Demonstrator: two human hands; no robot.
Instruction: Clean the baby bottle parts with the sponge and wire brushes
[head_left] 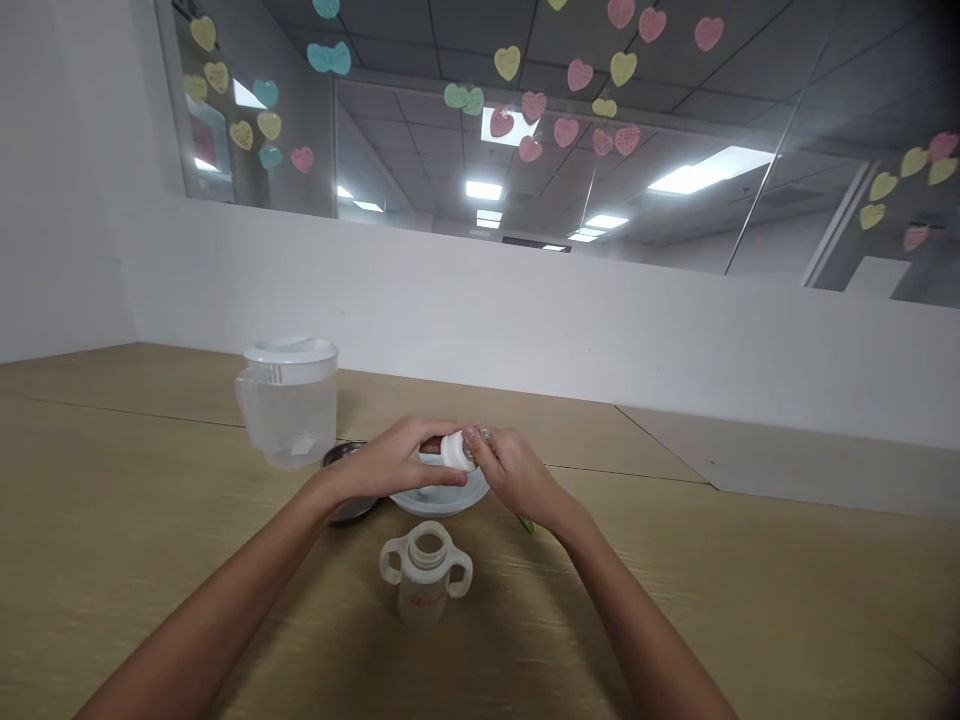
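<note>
Above a pale bowl, my left hand (401, 462) has its thumb and fingers closed round a white bottle cap (453, 452). My right hand (511, 472) pinches the cap's other end, where a clear, shiny part shows between the fingers; its exact form is partly hidden. Below them, upright on the table, stands an uncapped baby bottle (424, 590) with two side handles and red lettering. The bowl (439, 503) is partly covered by both hands. A dark metal dish (352, 513) sits behind my left wrist.
A lidded clear plastic pitcher (292, 415) stands at the back left of the wooden table (150, 500). Something thin and green (528, 524) pokes out under my right wrist. A white wall (465, 310) with a window bearing heart-shaped notes rises behind the table.
</note>
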